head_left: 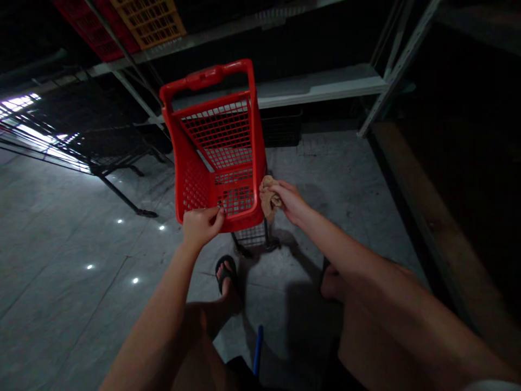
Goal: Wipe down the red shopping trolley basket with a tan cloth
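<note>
A red plastic shopping cart basket [259, 136] stands in front of me on a dark wheeled frame, its handle at the far end. My left hand [201, 226] is closed over the basket's near rim at the left, fingers curled over the edge. A crumpled tan cloth [269, 202] is pinched in my right hand [287, 200], against the outside of the basket's right side near the front corner.
Behind the cart runs a metal shelf [325, 92] with a black crate [280, 127] beneath. Red and yellow crates [150, 21] sit upper left. A dark wire cart [118, 190] is at left. A blue stick [258, 347] lies between my feet; a wooden beam [439, 228] runs along the right.
</note>
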Action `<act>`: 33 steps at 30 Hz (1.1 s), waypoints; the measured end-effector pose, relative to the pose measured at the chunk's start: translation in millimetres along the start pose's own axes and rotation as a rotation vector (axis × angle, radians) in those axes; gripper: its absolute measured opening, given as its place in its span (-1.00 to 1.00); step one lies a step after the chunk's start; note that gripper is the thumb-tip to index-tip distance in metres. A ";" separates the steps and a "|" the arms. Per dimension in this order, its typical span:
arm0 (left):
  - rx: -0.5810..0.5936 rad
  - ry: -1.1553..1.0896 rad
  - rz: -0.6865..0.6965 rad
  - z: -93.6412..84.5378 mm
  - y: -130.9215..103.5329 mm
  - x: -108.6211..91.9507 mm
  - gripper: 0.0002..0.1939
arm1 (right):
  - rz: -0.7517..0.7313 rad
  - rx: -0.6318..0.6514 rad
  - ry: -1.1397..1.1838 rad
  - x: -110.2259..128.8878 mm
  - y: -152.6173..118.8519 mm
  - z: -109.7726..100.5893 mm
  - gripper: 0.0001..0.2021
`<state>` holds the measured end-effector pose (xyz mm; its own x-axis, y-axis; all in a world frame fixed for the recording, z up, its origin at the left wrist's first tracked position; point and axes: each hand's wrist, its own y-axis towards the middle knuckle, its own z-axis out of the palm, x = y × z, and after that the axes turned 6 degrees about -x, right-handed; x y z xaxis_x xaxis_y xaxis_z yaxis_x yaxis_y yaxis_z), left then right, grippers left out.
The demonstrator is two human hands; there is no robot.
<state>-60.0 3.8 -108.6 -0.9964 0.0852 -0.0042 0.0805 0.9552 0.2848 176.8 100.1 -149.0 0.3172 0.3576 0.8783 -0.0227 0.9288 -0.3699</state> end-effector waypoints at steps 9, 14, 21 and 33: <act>0.125 -0.337 -0.295 -6.3 48.9 -64.2 -0.43 | -0.169 -0.122 -0.023 -28.0 5.7 5.6 -0.43; 0.129 -0.476 -0.364 2.4 70.3 -67.7 -0.48 | -0.283 -0.162 -0.048 -20.3 23.0 0.5 -0.65; 0.152 -0.406 -0.337 1.6 67.5 -70.3 -0.50 | -0.390 -0.237 0.024 -6.2 47.1 8.4 -0.69; 0.137 -0.360 -0.288 1.5 61.4 -59.9 -0.53 | -0.121 0.065 0.063 -52.0 -50.9 38.8 -0.78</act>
<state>4.7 57.8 -92.3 -0.9074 -0.1188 -0.4031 -0.1702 0.9809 0.0940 124.7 38.0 -164.1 0.3799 0.2377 0.8940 -0.0413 0.9698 -0.2403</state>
